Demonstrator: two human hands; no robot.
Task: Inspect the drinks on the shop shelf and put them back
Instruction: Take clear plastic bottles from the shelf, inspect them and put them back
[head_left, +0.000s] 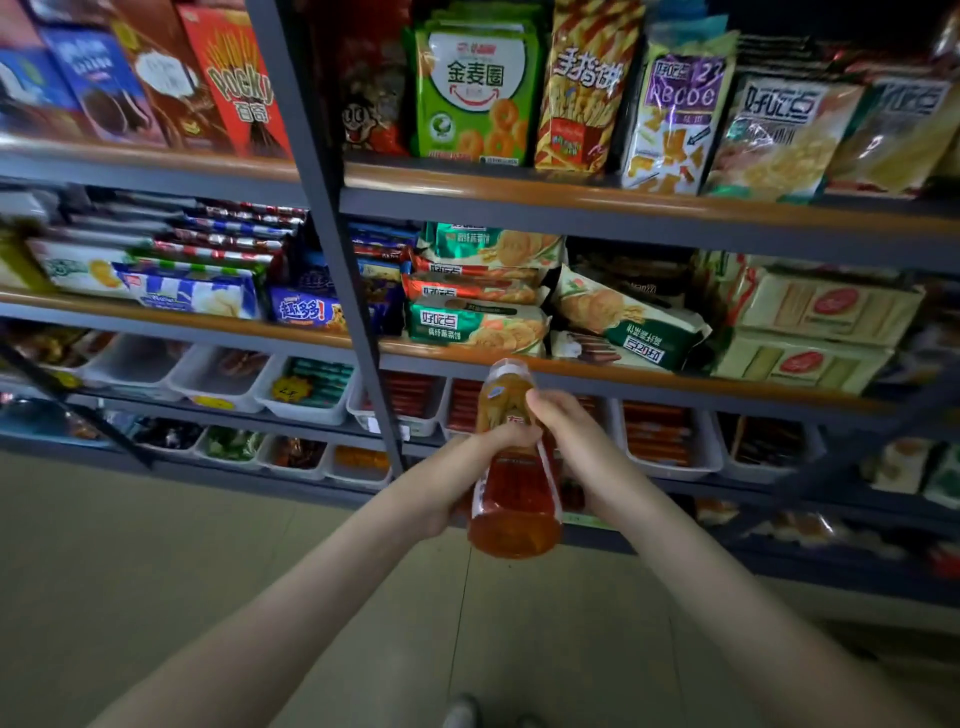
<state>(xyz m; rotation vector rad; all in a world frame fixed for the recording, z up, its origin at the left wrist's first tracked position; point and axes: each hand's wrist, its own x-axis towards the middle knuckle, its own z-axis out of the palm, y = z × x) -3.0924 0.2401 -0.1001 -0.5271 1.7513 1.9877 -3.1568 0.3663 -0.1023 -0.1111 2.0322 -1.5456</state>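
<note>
A plastic bottle of amber-orange drink (514, 514) with a pale cap and an orange label is held in front of me, cap pointing away toward the shelves, base toward me. My left hand (457, 478) grips its left side around the label. My right hand (576, 447) grips its right side, thumb over the upper part. Both forearms reach in from the bottom of the view. The bottle hangs above the floor, in front of the lower shelves.
Grey metal shelving (571, 205) with orange edge strips fills the view, a dark upright post (332, 244) left of centre. Snack bags and biscuit packs crowd the upper shelves; white bins (306, 410) of small goods line the lower ones. Greenish tiled floor (156, 571) lies below.
</note>
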